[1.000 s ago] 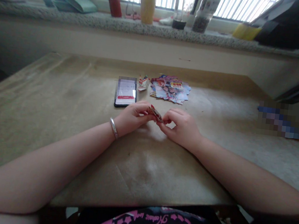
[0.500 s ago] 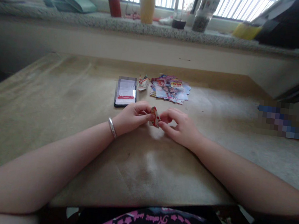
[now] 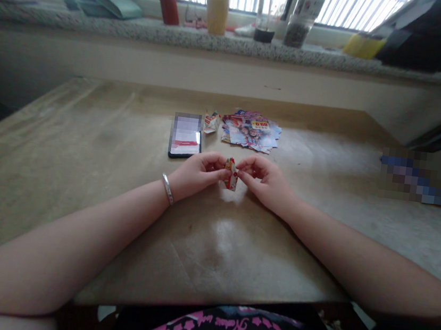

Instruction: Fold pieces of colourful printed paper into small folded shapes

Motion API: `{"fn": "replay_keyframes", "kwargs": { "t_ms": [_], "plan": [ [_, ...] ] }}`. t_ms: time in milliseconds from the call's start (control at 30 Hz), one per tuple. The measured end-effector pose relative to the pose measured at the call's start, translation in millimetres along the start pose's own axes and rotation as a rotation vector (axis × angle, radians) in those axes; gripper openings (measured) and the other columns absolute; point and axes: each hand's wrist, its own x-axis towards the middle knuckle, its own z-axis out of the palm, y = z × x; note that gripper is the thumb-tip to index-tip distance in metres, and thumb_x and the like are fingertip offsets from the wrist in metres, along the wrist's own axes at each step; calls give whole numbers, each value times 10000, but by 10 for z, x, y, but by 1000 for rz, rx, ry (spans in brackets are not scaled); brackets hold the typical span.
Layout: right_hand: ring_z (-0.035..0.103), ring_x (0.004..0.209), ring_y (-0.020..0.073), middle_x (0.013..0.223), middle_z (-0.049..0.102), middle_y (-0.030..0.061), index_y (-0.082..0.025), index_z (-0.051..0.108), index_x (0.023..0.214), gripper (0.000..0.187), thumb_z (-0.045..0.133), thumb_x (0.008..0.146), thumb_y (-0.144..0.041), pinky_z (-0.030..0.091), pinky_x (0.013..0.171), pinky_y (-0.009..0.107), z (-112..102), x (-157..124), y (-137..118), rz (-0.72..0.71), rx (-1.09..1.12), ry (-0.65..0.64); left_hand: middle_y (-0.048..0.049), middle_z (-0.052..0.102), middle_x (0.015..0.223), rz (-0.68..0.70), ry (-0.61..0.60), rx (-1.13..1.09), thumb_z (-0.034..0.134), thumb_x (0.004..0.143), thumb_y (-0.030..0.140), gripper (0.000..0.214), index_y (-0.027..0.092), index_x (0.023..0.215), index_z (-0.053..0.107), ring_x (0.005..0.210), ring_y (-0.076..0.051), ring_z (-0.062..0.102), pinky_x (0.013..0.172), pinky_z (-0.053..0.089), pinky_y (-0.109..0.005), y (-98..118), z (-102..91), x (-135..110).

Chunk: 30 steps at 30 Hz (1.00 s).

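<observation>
Both my hands meet over the middle of a tan table (image 3: 83,169). Between them stands a small folded piece of printed paper (image 3: 231,174), red, white and orange, held upright. My left hand (image 3: 199,173), with a silver bangle on the wrist, pinches its left side. My right hand (image 3: 262,181) pinches its right side with curled fingers. Just beyond my hands lie a black phone (image 3: 185,136) with a lit screen, a small folded paper piece (image 3: 212,122) and a loose pile of colourful printed paper squares (image 3: 251,130).
A granite window ledge (image 3: 140,31) runs along the back with a red jar (image 3: 170,6), a tall yellow cylinder (image 3: 217,1), containers and green folders (image 3: 112,3). A blurred blue object (image 3: 416,175) lies at the table's right. The table's near edge is close to my body.
The folded paper has turned from lying slanted between my fingers to standing upright. Both hands have shifted slightly away from me and closed in on it.
</observation>
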Motion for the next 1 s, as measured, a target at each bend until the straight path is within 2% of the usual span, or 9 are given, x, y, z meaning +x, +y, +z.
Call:
{"fn": "replay_keyframes", "kwargs": {
  "t_ms": [167, 333, 533, 733, 1000],
  "plan": [
    [469, 576, 90, 651, 528, -29, -193, 576, 835, 133, 615, 793, -313, 383, 553, 243, 4, -6, -3, -20, 73, -14, -36, 672, 765, -19, -60, 37, 674, 767, 381, 270, 112, 771, 653, 719, -127, 627, 738, 500, -254, 5, -23, 3],
    [433, 548, 84, 633, 491, -45, -197, 545, 868, 200, 636, 772, -347, 360, 526, 240, 12, -8, -16, -3, 130, -88, -21, 674, 757, 20, -112, 86, 662, 778, 353, 226, 128, 768, 679, 737, -123, 624, 748, 489, -238, -4, -42, 11],
    [402, 517, 78, 595, 446, -63, -200, 529, 858, 168, 608, 779, -325, 344, 499, 231, 13, -17, -43, 14, 76, -89, -23, 658, 713, -38, -127, 80, 676, 757, 343, 228, 116, 735, 672, 695, -118, 608, 696, 478, -229, 14, -49, 0],
    [482, 572, 86, 663, 515, -37, -200, 539, 823, 87, 600, 762, -207, 415, 563, 244, 10, -43, -48, -66, -130, -1, -32, 668, 704, -106, -139, 48, 681, 734, 324, 217, 112, 705, 647, 672, -121, 607, 658, 473, -230, 0, -40, -1],
    [506, 585, 88, 719, 533, -25, -201, 537, 857, 118, 601, 759, -188, 463, 578, 252, -3, -28, -30, -157, -62, -16, -12, 638, 684, -115, -178, 95, 672, 727, 356, 241, 116, 720, 649, 631, -104, 552, 609, 435, -214, 55, -36, 3]
  ]
}}
